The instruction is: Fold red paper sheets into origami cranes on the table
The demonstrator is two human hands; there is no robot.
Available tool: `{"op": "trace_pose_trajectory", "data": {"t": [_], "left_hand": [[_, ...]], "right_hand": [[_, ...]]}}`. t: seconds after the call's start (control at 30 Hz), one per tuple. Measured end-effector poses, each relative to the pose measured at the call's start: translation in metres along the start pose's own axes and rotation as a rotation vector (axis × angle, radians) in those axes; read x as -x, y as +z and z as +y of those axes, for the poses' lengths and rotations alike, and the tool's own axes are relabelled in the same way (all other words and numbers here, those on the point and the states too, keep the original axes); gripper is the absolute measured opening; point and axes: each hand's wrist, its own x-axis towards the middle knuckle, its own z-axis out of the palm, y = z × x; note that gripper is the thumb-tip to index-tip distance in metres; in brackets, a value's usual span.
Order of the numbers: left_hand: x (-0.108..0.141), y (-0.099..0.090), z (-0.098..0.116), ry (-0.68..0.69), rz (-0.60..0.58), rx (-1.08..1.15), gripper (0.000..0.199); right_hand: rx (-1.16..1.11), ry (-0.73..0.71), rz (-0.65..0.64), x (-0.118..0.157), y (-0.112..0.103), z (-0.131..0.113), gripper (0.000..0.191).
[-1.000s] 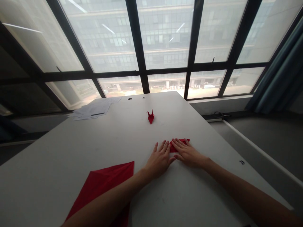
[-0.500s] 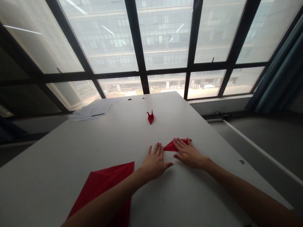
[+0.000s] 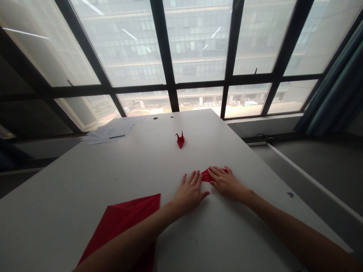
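A small folded piece of red paper (image 3: 207, 175) lies flat on the white table, partly hidden under both hands. My right hand (image 3: 225, 184) rests flat over its right part, fingers extended. At its left end my left hand (image 3: 189, 191) is laid flat, fingertips on the paper's tip and thumb stretched out to the right. A large red sheet (image 3: 121, 221) with creases lies at the lower left, partly covered by my left forearm. Farther back stands a red folded paper crane (image 3: 180, 140).
White papers (image 3: 112, 128) with a dark pen (image 3: 117, 136) on them lie at the table's far left. The white table (image 3: 136, 162) reaches towards large windows. A blue curtain (image 3: 331, 87) hangs at the right.
My left hand has shifted slightly to the right, onto the left tip of the small folded paper. My right thumb has drawn in against the paper's lower edge.
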Motion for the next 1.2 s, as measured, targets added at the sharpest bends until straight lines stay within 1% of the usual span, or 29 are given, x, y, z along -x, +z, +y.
{"op": "trace_pose_trajectory", "data": {"t": [0.07, 0.17, 0.23, 0.27, 0.37, 0.5, 0.63, 0.77, 0.87, 1.03, 1.1, 1.2], "left_hand": [[-0.001, 0.000, 0.000, 0.009, 0.050, -0.015, 0.070], [-0.004, 0.001, 0.001, 0.022, 0.146, -0.038, 0.061], [-0.006, 0.004, 0.003, 0.012, 0.190, -0.041, 0.056], [-0.007, 0.005, 0.004, 0.014, 0.198, -0.035, 0.054], [-0.010, 0.005, 0.006, 0.045, 0.207, 0.007, 0.049], [-0.016, -0.003, 0.001, 0.036, 0.226, 0.088, 0.033], [-0.024, -0.004, -0.014, -0.020, 0.255, 0.258, 0.020], [-0.031, 0.002, -0.028, -0.120, 0.262, 0.502, 0.016], [-0.034, 0.004, -0.033, -0.136, 0.249, 0.599, 0.017], [-0.035, 0.005, -0.035, -0.107, 0.232, 0.607, 0.011], [-0.035, 0.005, -0.035, -0.110, 0.233, 0.587, 0.008], [-0.033, 0.005, -0.034, -0.116, 0.236, 0.556, 0.009]], "right_hand": [[-0.036, 0.058, 0.057, -0.003, -0.005, 0.001, 0.038], [-0.120, 0.249, 0.118, -0.008, -0.009, 0.006, 0.031], [-0.141, 0.362, 0.132, -0.010, -0.010, 0.009, 0.024], [-0.136, 0.400, 0.133, -0.010, -0.010, 0.010, 0.022], [-0.087, 0.462, 0.126, -0.008, -0.009, 0.009, 0.026], [-0.024, 0.470, 0.081, -0.004, -0.007, 0.003, 0.023], [-0.039, 0.449, 0.080, -0.002, -0.005, 0.000, 0.022], [-0.103, 0.433, 0.088, -0.001, -0.002, 0.004, 0.023], [-0.123, 0.428, 0.083, -0.003, -0.001, 0.006, 0.024], [-0.134, 0.469, 0.044, -0.005, -0.002, 0.007, 0.029], [-0.154, 0.455, 0.029, -0.005, -0.005, 0.006, 0.030], [-0.200, 0.414, 0.027, -0.002, -0.009, 0.005, 0.026]]}}
